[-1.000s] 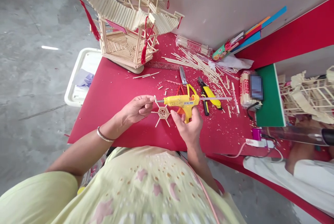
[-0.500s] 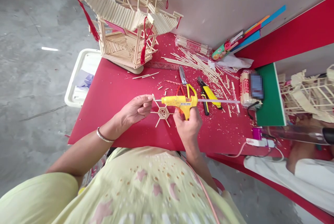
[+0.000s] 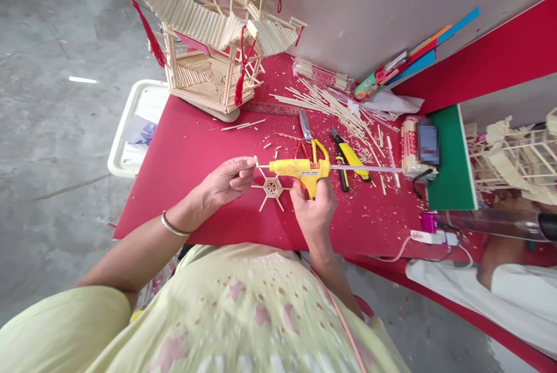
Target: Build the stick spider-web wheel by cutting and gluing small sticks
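Observation:
My right hand (image 3: 314, 205) is wrapped round the grip of a yellow hot glue gun (image 3: 300, 168), with a clear glue stick (image 3: 365, 169) jutting from its back. The nozzle points left. At its tip, my left hand (image 3: 230, 180) pinches a short piece of wooden stick (image 3: 256, 161) between thumb and forefinger. Just below the nozzle, a six-armed, web-like hexagon of thin sticks (image 3: 272, 188) lies flat on the red table (image 3: 183, 187).
A stick-built pavilion (image 3: 213, 89) with red tassels stands at the back left. Scissors (image 3: 306, 125), a yellow utility knife (image 3: 354, 161), pliers (image 3: 342, 176) and loose sticks (image 3: 335, 109) lie behind the glue gun. At the right are a power strip (image 3: 429, 237) and another person's arm (image 3: 500, 257).
Hardly anything differs. Both hands hold the stick piece and the glue gun in nearly the same place; the view has shifted very slightly.

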`<state>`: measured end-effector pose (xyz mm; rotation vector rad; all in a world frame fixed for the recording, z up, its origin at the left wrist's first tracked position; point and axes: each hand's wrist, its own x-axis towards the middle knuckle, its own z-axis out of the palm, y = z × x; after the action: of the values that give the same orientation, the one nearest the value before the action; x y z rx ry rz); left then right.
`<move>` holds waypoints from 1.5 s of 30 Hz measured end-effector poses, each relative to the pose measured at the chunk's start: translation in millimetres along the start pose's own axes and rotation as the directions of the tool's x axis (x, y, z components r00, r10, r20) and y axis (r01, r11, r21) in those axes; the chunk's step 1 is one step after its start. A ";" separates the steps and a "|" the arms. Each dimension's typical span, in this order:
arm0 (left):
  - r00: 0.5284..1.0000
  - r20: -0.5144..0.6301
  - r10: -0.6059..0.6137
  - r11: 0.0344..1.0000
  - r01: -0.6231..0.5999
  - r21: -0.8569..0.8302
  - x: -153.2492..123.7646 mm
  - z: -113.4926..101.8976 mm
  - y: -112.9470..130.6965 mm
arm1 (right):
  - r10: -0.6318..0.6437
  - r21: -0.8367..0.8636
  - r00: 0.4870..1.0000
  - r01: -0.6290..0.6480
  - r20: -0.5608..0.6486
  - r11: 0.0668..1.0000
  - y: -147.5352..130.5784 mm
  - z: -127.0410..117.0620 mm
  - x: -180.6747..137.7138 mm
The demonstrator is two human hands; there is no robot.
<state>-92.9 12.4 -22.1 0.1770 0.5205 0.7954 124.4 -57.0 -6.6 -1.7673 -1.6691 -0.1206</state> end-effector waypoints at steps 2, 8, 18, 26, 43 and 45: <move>1.000 0.004 0.000 1.000 0.000 -0.005 -0.1 -0.2 0.0 | -0.022 -0.005 1.000 0.022 -0.012 1.000 0.4 0.4 -0.2; 1.000 0.019 -0.019 0.999 0.019 0.028 -0.6 0.2 1.2 | -0.070 -0.039 0.995 0.067 -0.073 0.997 3.1 3.8 -0.6; 0.999 0.008 0.038 0.970 -0.039 0.239 -3.4 2.5 -1.8 | -0.028 -0.038 0.997 0.025 -0.069 0.999 3.8 2.9 2.1; 0.997 0.001 0.081 0.942 -0.076 0.325 -4.5 0.5 -4.4 | -0.022 -0.036 0.998 0.020 -0.055 0.999 4.9 1.5 2.9; 0.997 0.022 0.068 0.946 -0.071 0.317 -3.7 -3.2 -4.3 | -0.007 -0.032 1.000 0.006 -0.025 0.999 5.3 -3.9 2.0; 0.997 0.022 0.072 0.945 -0.075 0.318 -3.8 -2.7 -4.0 | 0.014 -0.015 1.000 -0.014 -0.017 1.000 3.8 -6.2 2.0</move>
<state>-93.9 6.8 -24.4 0.5020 0.6342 0.7789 130.5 -58.3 -2.4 -1.7841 -1.6473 -0.1417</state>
